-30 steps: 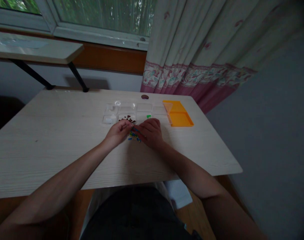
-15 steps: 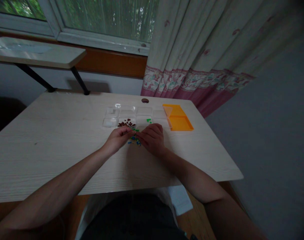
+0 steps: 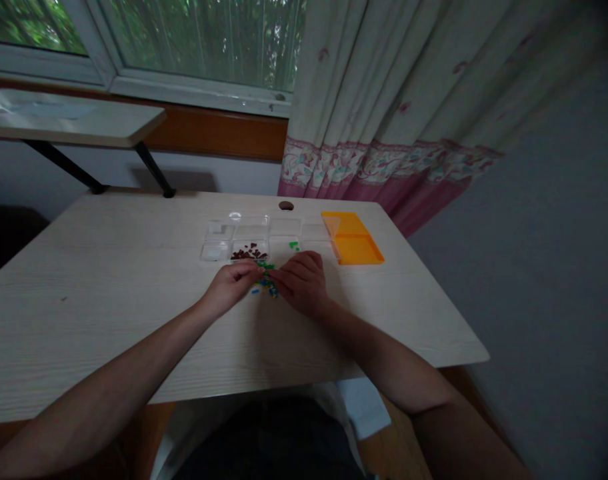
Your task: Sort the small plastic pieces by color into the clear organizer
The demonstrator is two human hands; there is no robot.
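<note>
A small pile of blue, green and yellow plastic pieces (image 3: 270, 287) lies on the table between my hands. My left hand (image 3: 233, 281) is at the pile's left edge, thumb and forefinger pinched together; anything in the pinch is too small to make out. From the right, my right hand (image 3: 304, 283) reaches to the pile with its fingers closed and tips at the pieces; what they hold is hidden. Just beyond, a clear compartment tray (image 3: 285, 227) holds many brown pieces (image 3: 249, 253) in a front compartment and a few green pieces (image 3: 294, 246) in the one to its right.
A yellow-orange open case (image 3: 358, 248) lies at the tray's right end, partly under its clear edge. A raised shelf (image 3: 74, 119) on black legs stands at the back left. The table (image 3: 109, 300) has a round hole (image 3: 286, 206) near its back edge, before a curtain (image 3: 334, 120).
The view has shifted slightly, so the scene sits a little lower and further left. My fingertips have moved slightly apart, and more of the green pieces in the pile now show.
</note>
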